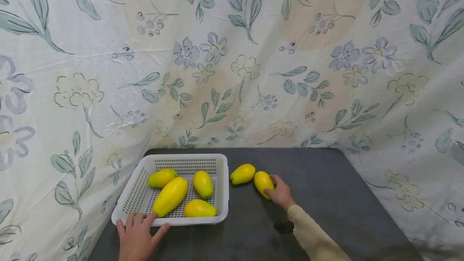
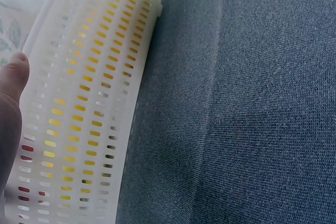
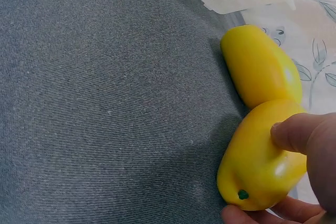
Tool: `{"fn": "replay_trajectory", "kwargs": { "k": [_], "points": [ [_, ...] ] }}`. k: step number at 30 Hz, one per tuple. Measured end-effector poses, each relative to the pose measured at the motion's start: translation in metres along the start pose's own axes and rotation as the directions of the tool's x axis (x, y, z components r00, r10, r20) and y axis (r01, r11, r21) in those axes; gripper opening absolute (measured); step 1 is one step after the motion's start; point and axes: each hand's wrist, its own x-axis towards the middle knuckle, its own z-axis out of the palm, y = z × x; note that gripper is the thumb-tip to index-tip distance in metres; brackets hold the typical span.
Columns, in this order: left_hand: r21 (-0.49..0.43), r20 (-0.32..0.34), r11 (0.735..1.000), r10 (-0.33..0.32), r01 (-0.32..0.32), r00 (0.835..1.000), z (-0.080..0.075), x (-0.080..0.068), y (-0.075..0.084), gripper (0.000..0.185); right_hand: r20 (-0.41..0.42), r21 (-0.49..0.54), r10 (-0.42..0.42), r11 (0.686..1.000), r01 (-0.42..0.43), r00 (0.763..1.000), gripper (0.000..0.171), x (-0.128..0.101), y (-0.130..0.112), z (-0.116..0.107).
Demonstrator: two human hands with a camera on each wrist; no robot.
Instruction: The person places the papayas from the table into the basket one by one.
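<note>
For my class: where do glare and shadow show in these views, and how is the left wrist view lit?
Right wrist view: pale glare on the gripped glossy yellow oval fruit and its yellow oval neighbour, shadow on the dark grey cloth; head view: mostly even light, faint shadow below the right hand; left wrist view: bluish, the left hand dim against the white perforated plastic basket.

Camera arrangement: head and two wrists.
Head view looks forward-down across the cloth-covered table (image 1: pixel 315 188); close-range wrist views share the white perforated basket (image 1: pixel 224 184) with it.
</note>
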Motion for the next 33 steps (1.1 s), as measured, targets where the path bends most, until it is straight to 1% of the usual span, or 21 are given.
{"fn": "replay_trajectory", "kwargs": {
  "k": [2,6,7,8,10,12,15,17,19,22,24,31,33],
  "points": [
    [0.000,-0.002,1.000,0.003,-0.003,1.000,0.000,0.000,0.000,0.123,-0.007,-0.004,-0.001,1.000,0.000,1.000,0.061,0.000,0.000,0.000],
    [0.000,-0.007,1.000,0.007,-0.007,1.000,0.000,-0.001,0.001,0.093,-0.018,-0.010,0.003,1.000,-0.003,1.000,0.061,-0.001,0.002,-0.001],
    [0.000,-0.007,1.000,0.007,-0.007,1.000,0.000,-0.001,0.001,0.087,-0.020,-0.012,0.005,1.000,-0.005,1.000,0.061,-0.001,0.002,-0.001],
    [-0.002,-0.007,1.000,0.007,-0.007,1.000,0.000,-0.001,0.002,0.085,-0.022,-0.012,0.009,1.000,-0.009,1.000,0.061,-0.002,0.002,-0.001],
    [-0.005,-0.009,1.000,0.006,-0.006,1.000,0.000,-0.001,0.002,0.087,-0.025,-0.009,0.012,1.000,-0.012,1.000,0.061,-0.003,0.002,-0.003],
    [-0.011,-0.008,1.000,0.004,-0.004,1.000,0.000,-0.002,0.002,0.096,-0.024,-0.011,0.010,1.000,-0.010,1.000,0.061,-0.004,0.002,-0.005],
    [-0.016,-0.010,1.000,-0.001,0.001,1.000,0.000,-0.003,0.002,0.116,-0.019,-0.006,0.006,1.000,-0.006,1.000,0.061,-0.006,0.002,-0.009],
    [-0.016,-0.009,1.000,-0.003,0.003,1.000,-0.001,-0.003,0.002,0.121,-0.019,-0.010,0.005,1.000,-0.005,1.000,0.061,-0.006,0.003,-0.012],
    [-0.014,-0.011,1.000,-0.003,0.003,1.000,-0.002,-0.003,0.002,0.114,-0.024,0.001,0.003,1.000,-0.003,1.000,0.062,-0.006,0.004,-0.015],
    [-0.011,-0.012,1.000,-0.004,0.004,1.000,-0.003,-0.003,0.004,0.095,-0.034,0.016,-0.004,1.000,0.004,0.999,0.061,-0.005,0.001,-0.023],
    [-0.008,-0.014,1.000,-0.005,0.005,1.000,-0.004,-0.002,0.004,0.086,-0.032,0.036,-0.009,0.999,0.010,0.999,0.062,-0.004,-0.004,-0.029],
    [-0.012,-0.031,1.000,-0.006,0.005,1.000,-0.005,-0.003,0.005,0.075,0.000,0.103,-0.027,0.994,0.027,1.000,0.065,0.000,-0.032,-0.055],
    [-0.013,-0.035,1.000,-0.002,0.002,0.999,-0.006,-0.003,0.005,0.076,0.004,0.111,-0.039,0.993,0.038,0.999,0.065,0.000,-0.041,-0.061]
  ]
}}
